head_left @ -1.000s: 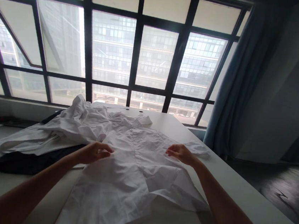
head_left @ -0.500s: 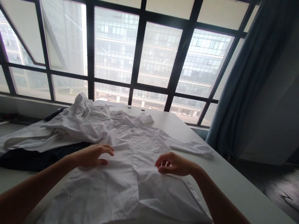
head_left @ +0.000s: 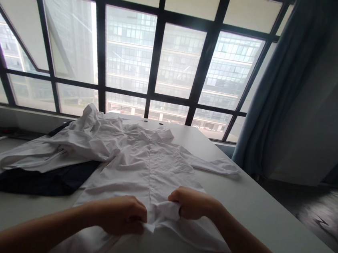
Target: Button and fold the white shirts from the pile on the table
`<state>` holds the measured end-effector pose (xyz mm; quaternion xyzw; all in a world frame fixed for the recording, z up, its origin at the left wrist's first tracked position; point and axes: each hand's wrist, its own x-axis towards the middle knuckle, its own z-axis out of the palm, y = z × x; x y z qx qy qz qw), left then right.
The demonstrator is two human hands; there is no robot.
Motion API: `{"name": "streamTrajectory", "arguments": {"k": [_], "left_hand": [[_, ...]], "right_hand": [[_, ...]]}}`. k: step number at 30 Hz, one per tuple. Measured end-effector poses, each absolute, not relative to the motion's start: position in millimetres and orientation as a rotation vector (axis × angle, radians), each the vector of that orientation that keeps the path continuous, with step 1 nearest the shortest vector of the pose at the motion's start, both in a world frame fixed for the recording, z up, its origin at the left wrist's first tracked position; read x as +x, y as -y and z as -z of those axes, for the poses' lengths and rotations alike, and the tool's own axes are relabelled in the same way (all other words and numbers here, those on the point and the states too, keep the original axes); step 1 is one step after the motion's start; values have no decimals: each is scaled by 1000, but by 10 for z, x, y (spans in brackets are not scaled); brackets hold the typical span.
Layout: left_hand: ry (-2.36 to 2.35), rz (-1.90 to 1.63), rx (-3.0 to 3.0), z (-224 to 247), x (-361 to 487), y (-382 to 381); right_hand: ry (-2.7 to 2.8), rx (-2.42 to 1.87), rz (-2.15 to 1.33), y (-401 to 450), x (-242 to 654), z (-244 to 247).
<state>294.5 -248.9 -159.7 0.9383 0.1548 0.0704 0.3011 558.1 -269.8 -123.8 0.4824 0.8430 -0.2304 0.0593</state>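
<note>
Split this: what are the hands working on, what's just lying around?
Being worked on:
- white shirt, bunched at its lower front
- left hand and right hand, both pinching it

Just lying around:
- dark cloth, partly under the shirt
- table
- curtain

We find the left forearm (head_left: 34, 227) and right forearm (head_left: 246, 241) reaching inward from the lower corners. The left hand (head_left: 119, 214) and right hand (head_left: 192, 203) sit near each other, fingers (head_left: 176, 197) curled closed in a gripping pose.
</note>
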Motion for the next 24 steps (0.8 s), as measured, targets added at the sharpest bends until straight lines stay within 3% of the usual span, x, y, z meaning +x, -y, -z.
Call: {"name": "streamTrajectory", "arguments": {"k": [6,10,12,15,17,24], "left_hand": [[-395,-133,1831,1407,2742,2301],[-500,-302,1978,1471,2673,2128],[-646,-389,2283,1537,2632,2013],[-816,-301,2603,1634,2551,1836],[-895,-164,2662,1678,2511,1761],[-978,171,2678,1662,2612,2101]], "right_hand": [[-2548,1037,1670,2625,5925,1164],[-2437,919,1999,2534,6159,1216],[-2601,1167,1815,2438,6229,1284],[-2821,1716,1078,2263,6317,1430],[-2785,1864,723,2168,6377,1529],[-2448,1834,549,2155,6397,1443]]}}
